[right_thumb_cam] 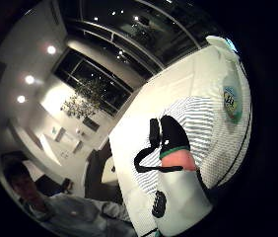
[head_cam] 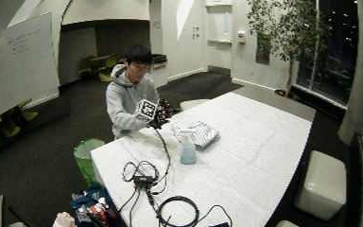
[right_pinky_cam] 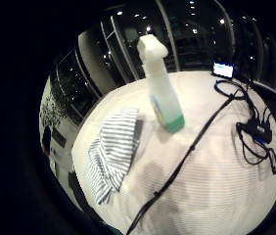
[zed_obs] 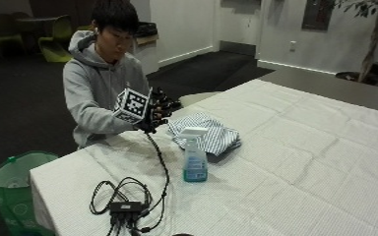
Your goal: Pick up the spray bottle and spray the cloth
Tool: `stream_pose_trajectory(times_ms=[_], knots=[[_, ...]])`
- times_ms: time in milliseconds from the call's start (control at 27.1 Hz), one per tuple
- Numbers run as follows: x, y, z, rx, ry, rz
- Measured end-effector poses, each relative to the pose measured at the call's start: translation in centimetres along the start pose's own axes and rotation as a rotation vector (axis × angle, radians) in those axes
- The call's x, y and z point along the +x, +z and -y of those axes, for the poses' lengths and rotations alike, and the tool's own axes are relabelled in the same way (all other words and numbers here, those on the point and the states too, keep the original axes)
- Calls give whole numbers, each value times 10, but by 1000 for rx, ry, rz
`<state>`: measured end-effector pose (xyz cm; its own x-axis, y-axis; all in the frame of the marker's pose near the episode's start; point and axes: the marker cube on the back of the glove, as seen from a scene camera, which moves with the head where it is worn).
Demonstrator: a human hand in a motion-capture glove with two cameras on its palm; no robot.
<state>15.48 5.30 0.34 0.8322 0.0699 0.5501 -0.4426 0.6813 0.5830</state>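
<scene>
One spray bottle [zed_obs: 194, 156] stands near the raised, empty right hand [zed_obs: 159, 110].

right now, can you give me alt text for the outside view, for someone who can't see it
A person in a grey hoodie sits at a white-clothed table, gloved right hand raised above the table edge, holding nothing. A spray bottle stands upright in front of them, beside a folded striped cloth. A black cable hub lies nearer the camera, and a green bin stands by the table's corner.
</scene>
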Motion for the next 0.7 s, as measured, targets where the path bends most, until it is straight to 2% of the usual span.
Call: stream_pose_trajectory(times_ms=[701], knots=[[55,21,37,115,254,184]])
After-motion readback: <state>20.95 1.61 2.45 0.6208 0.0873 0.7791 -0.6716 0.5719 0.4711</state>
